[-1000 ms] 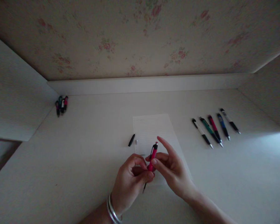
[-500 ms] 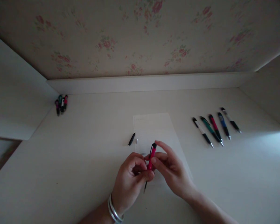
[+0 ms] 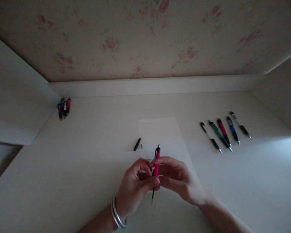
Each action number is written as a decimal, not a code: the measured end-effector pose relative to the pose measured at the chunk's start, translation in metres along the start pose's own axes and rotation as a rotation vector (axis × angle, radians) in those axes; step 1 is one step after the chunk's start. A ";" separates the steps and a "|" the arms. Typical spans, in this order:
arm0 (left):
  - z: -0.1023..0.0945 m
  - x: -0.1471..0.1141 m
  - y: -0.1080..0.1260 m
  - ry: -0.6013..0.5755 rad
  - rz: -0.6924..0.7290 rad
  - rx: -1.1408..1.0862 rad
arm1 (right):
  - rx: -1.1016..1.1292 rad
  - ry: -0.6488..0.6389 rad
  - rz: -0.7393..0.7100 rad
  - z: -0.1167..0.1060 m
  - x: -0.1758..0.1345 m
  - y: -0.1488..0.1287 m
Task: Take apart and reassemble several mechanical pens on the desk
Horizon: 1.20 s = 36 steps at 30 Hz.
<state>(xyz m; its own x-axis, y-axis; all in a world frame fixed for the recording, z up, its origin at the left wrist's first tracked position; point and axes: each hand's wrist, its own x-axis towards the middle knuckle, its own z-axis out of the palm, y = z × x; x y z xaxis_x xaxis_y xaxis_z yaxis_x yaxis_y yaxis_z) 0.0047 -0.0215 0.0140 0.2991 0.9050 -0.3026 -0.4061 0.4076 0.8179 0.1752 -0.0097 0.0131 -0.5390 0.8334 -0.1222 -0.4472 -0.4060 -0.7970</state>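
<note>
Between both hands is a pink click pen [image 3: 156, 170] with a black clip section and a pink button at its top end. A thin dark refill [image 3: 152, 196] sticks out of its lower end. My left hand [image 3: 134, 186] is closed, pinching the lower barrel between thumb and fingers. From the other side, my right hand [image 3: 181, 179] has its fingers and thumb curled around the barrel. A black grip sleeve [image 3: 137, 144] and a small silver tip [image 3: 142, 146] lie just beyond my left hand.
Under my hands is a lined paper sheet [image 3: 160, 129]. To the right lie several pens, among them a green pen [image 3: 219, 134] and a blue pen [image 3: 232, 130]. A cluster of pens [image 3: 64, 108] sits in the back left corner, against the side panel [image 3: 19, 97].
My right index finger has come off the pen's top and now rests lower on the barrel. The button shows now, and the pen stands more upright.
</note>
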 end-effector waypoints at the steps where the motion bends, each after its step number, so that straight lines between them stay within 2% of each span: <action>1: 0.000 0.000 0.000 0.005 -0.005 -0.005 | 0.007 -0.001 0.009 0.000 0.000 0.000; 15: -0.002 0.001 -0.004 0.058 -0.107 -0.075 | -0.045 0.080 -0.053 0.005 0.002 0.003; 20: -0.002 0.001 0.005 0.058 -0.144 -0.067 | -0.154 0.236 -0.078 0.001 0.002 -0.001; 25: -0.001 0.001 0.009 -0.029 -0.209 0.128 | -0.260 0.370 -0.140 -0.006 0.003 -0.004; 31: 0.003 0.002 0.007 -0.037 -0.213 0.185 | -0.303 0.322 -0.114 -0.008 0.001 -0.006; 36: 0.004 0.001 0.009 0.009 -0.192 0.176 | -0.335 0.285 -0.100 -0.006 0.000 -0.008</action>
<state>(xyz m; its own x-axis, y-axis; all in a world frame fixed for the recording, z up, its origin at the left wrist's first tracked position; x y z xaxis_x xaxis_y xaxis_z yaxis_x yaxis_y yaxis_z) 0.0048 -0.0176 0.0228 0.3479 0.8143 -0.4646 -0.1854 0.5455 0.8173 0.1834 -0.0041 0.0163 -0.2655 0.9514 -0.1557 -0.2056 -0.2137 -0.9550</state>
